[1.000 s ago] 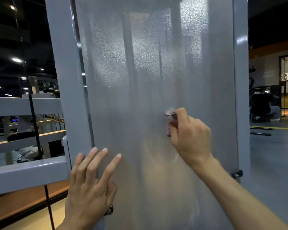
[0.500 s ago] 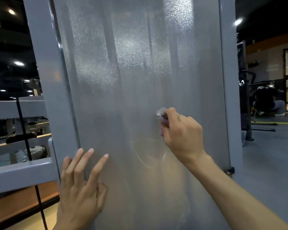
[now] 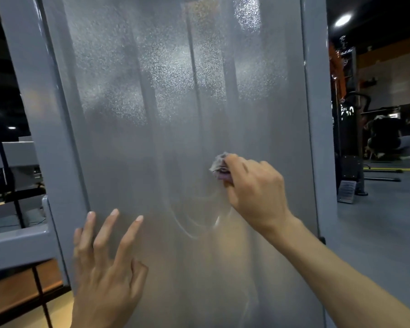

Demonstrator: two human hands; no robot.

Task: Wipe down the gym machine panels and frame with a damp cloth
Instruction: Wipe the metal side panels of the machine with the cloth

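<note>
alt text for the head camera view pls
A right hand presses a small bunched cloth against a frosted grey machine panel, with curved wipe streaks below it. The left hand rests open on the panel's lower left.

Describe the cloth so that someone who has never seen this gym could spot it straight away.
Start at the big frosted grey panel that fills the middle of the view, between two grey frame posts. Right of its centre, the right hand presses against it, fingers curled. The cloth is the small crumpled wad, pale above and purplish below, poking from those fingers; the left hand, lower down, holds nothing.
</note>
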